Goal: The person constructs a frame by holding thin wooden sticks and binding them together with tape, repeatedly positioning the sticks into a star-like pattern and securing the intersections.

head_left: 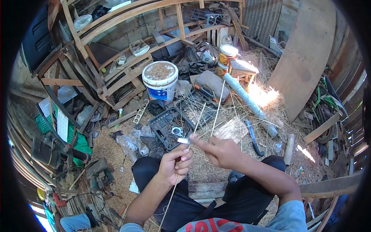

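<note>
Over a littered workshop floor (103, 135), we are clamping a thin pale strip (169, 201) in our left hand (176, 166), its tail trailing down past our dark-trousered legs (147, 168). A bright metal piece (183, 140), seemingly a blade, is lying just above the left hand's fingers, and our right hand (222, 152) is hovering beside it, forefinger extended and apart from the left palm; blur is hiding the contact, so we are unable to tell whether it is gripping the metal. Should that edge be sharp and be skidding along the strip, we could be cutting the left thumb, so closely is it sitting. By our judgement the strip, being so slender, could also be bending or snapping under uneven pressure, while a second strip (218, 108), rising by the right hand, could be snagging our knuckles, and the open tool case (164, 125) ahead could be catching anything we are dropping
</note>
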Available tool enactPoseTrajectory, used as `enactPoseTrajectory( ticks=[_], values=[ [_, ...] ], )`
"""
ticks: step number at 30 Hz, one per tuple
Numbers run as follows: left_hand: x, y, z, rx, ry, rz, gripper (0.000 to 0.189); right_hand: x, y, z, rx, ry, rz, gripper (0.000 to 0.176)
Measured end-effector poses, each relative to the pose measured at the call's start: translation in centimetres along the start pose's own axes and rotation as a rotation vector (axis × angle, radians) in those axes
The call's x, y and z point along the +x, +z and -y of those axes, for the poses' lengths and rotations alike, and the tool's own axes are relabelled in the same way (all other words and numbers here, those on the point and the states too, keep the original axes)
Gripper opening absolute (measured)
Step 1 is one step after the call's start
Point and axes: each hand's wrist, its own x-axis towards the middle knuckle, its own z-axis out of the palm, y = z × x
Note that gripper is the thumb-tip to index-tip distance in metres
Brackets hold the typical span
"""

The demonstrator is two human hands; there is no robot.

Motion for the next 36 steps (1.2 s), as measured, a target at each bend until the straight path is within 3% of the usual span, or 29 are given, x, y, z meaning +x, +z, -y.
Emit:
enactPoseTrajectory(
  ticks=[6,10,14,18,27,31,36],
  values=[
    [-0.2,0.4,1.0,0.043,-0.095,0.098,0.053,0.9,-2.9,-4.9,0.137,0.191,-0.213,0.056],
    [0.3,0.9,0.6,0.072,-0.045,0.048,0.053,0.6,-1.7,-3.1,0.267,0.177,-0.175,0.047],
    [0.5,0.6,0.4,0.1,-0.016,0.004,0.053,0.9,-1.5,-1.1,0.344,0.087,-0.069,0.055],
    [0.4,0.2,0.4,0.07,0.009,-0.005,0.052,-0.1,-0.1,-0.1,0.15,-0.109,0.074,0.062],
    [0.2,0.5,0.1,0.113,0.045,-0.046,0.038,0.2,-0.1,0.4,-0.05,-0.051,-0.016,0.063],
    [0.3,0.1,0.3,0.113,0.022,-0.076,0.049,0.4,-0.2,-0.1,-0.058,0.084,-0.015,0.064],
    [-0.2,0.3,1.0,0.128,-0.074,-0.024,0.052,1.0,-0.9,-5.3,0.019,0.15,-0.277,0.058]
  ],
)
